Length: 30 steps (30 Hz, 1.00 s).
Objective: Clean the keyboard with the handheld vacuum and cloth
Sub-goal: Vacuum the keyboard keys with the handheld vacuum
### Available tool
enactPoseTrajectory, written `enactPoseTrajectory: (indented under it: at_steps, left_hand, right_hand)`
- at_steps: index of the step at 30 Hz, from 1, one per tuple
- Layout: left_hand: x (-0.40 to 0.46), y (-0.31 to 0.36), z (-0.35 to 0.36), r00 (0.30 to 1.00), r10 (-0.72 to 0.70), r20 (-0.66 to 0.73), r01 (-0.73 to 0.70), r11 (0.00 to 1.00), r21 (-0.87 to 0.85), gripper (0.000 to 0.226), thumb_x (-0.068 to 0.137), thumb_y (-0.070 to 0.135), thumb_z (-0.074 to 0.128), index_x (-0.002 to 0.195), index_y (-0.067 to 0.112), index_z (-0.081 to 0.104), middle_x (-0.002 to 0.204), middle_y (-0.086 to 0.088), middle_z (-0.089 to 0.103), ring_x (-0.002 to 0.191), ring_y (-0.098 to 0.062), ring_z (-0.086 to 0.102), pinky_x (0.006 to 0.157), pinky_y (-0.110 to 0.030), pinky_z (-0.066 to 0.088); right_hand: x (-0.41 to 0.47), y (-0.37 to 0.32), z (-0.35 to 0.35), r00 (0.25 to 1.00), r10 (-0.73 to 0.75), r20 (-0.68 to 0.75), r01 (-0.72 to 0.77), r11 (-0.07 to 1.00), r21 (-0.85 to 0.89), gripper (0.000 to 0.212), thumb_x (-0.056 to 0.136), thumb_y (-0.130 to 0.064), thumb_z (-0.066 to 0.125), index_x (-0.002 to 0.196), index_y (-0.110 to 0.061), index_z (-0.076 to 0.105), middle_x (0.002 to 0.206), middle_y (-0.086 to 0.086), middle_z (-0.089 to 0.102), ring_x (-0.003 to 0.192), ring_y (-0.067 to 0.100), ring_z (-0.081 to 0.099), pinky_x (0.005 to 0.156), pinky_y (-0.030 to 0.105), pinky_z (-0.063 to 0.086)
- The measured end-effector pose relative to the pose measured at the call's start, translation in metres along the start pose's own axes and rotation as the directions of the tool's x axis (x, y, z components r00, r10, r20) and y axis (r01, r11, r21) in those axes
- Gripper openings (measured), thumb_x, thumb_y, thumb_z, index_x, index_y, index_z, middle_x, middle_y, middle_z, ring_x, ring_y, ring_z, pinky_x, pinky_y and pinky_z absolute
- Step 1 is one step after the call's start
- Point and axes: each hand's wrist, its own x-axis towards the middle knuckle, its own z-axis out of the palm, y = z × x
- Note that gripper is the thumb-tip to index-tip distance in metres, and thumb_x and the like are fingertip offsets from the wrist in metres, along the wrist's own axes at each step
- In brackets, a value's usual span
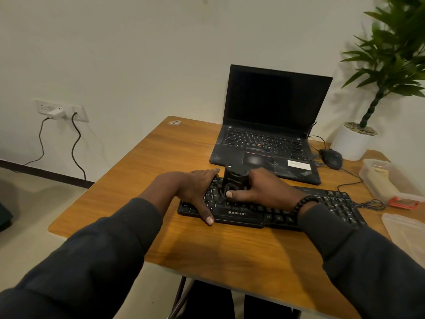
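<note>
A black keyboard [271,215] lies across the wooden table [161,180], in front of me. A small black handheld vacuum [234,180] stands upright on the keys at the keyboard's left part. My right hand [264,188] grips the vacuum from the right, thumb across its front. My left hand [195,192] lies flat over the keyboard's left end, fingers straight, thumb reaching down to the front edge. I see no cloth.
An open laptop [271,125] with a dark screen sits behind the keyboard. A black mouse [331,158] and a potted plant [358,139] stand at the right. Plastic containers [381,180] line the right edge. Cables hang from a wall socket [59,110] at the left.
</note>
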Motion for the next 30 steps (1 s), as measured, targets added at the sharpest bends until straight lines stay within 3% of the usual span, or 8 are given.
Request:
enactPoseTrajectory:
  at_steps: [4, 9, 12, 16, 18, 22, 27, 30]
  left_hand:
    - [0.003, 0.003, 0.010, 0.999, 0.033, -0.021, -0.033, 0.999, 0.001, 0.148, 0.050, 0.075, 0.081, 0.156, 0.030, -0.012, 0.165, 0.001, 0.000, 0.151, -0.026, 0.000, 0.121, -0.055, 0.011]
    - [0.006, 0.002, 0.013, 0.999, 0.011, -0.045, -0.011, 1.000, 0.011, 0.149, 0.048, 0.079, 0.078, 0.156, 0.028, -0.012, 0.166, 0.000, -0.002, 0.152, -0.029, -0.006, 0.122, -0.056, 0.006]
    - [0.007, 0.005, 0.011, 0.999, 0.036, -0.028, -0.036, 0.999, 0.010, 0.148, 0.051, 0.075, 0.080, 0.155, 0.030, -0.014, 0.166, 0.002, -0.006, 0.151, -0.028, -0.009, 0.121, -0.057, 0.006]
    - [0.012, 0.011, 0.013, 0.997, 0.076, -0.029, -0.077, 0.997, -0.011, 0.145, 0.053, 0.073, 0.081, 0.155, 0.029, -0.012, 0.166, 0.002, -0.003, 0.152, -0.026, -0.004, 0.122, -0.054, 0.009]
    - [0.015, 0.012, 0.013, 0.998, 0.061, -0.030, -0.061, 0.998, 0.009, 0.147, 0.049, 0.079, 0.079, 0.155, 0.030, -0.011, 0.166, 0.002, 0.000, 0.152, -0.027, -0.001, 0.122, -0.055, 0.011]
    - [0.017, 0.011, 0.012, 0.998, 0.047, -0.034, -0.045, 0.997, 0.058, 0.149, 0.040, 0.088, 0.073, 0.154, 0.033, -0.006, 0.165, 0.002, 0.006, 0.152, -0.028, 0.001, 0.121, -0.056, 0.011]
    - [0.013, 0.016, 0.009, 0.999, 0.033, -0.024, -0.032, 0.997, 0.063, 0.151, 0.046, 0.081, 0.078, 0.156, 0.027, -0.011, 0.166, 0.001, 0.000, 0.152, -0.028, -0.003, 0.122, -0.055, 0.009]
    - [0.011, 0.020, 0.006, 1.000, 0.003, -0.003, -0.003, 0.998, 0.064, 0.151, 0.051, 0.076, 0.081, 0.156, 0.024, -0.014, 0.166, 0.000, -0.006, 0.152, -0.028, -0.007, 0.122, -0.053, 0.005]
  right_hand:
    - [-0.014, 0.008, 0.001, 0.985, 0.051, 0.162, -0.068, 0.992, 0.102, 0.035, 0.084, -0.048, 0.068, 0.110, -0.029, 0.054, 0.087, -0.019, 0.059, 0.077, -0.005, 0.057, 0.062, 0.008, 0.040]
    - [-0.006, 0.010, 0.002, 0.999, 0.040, 0.005, -0.039, 0.987, -0.156, 0.036, 0.083, -0.055, 0.065, 0.106, -0.027, 0.056, 0.090, -0.010, 0.065, 0.081, 0.009, 0.061, 0.074, 0.028, 0.053]
    - [-0.013, 0.011, -0.002, 0.997, 0.066, 0.033, -0.068, 0.995, 0.073, 0.021, 0.084, -0.049, 0.067, 0.094, -0.038, 0.051, 0.087, -0.014, 0.062, 0.079, 0.002, 0.060, 0.068, 0.021, 0.050]
    - [-0.020, 0.015, -0.001, 0.973, 0.106, 0.205, -0.151, 0.964, 0.218, 0.042, 0.084, -0.046, 0.068, 0.118, -0.033, 0.048, 0.100, -0.017, 0.061, 0.090, 0.000, 0.059, 0.072, 0.014, 0.046]
    - [-0.017, 0.017, -0.001, 0.972, 0.108, 0.208, -0.136, 0.983, 0.121, 0.041, 0.084, -0.047, 0.068, 0.116, -0.030, 0.050, 0.098, -0.017, 0.061, 0.089, 0.000, 0.060, 0.072, 0.015, 0.048]
    - [-0.006, 0.015, -0.005, 0.996, 0.070, 0.062, -0.058, 0.983, -0.176, 0.048, 0.083, -0.055, 0.064, 0.116, -0.021, 0.058, 0.100, -0.005, 0.068, 0.087, 0.009, 0.063, 0.079, 0.030, 0.055]
    - [-0.018, 0.016, -0.007, 0.979, 0.108, 0.173, -0.130, 0.984, 0.121, 0.040, 0.084, -0.047, 0.068, 0.115, -0.027, 0.053, 0.094, -0.014, 0.063, 0.083, 0.000, 0.061, 0.066, 0.012, 0.045]
    - [-0.021, 0.020, -0.007, 0.975, 0.138, 0.173, -0.146, 0.989, 0.036, 0.043, 0.084, -0.049, 0.067, 0.117, -0.025, 0.054, 0.096, -0.014, 0.063, 0.084, -0.001, 0.060, 0.069, 0.014, 0.048]
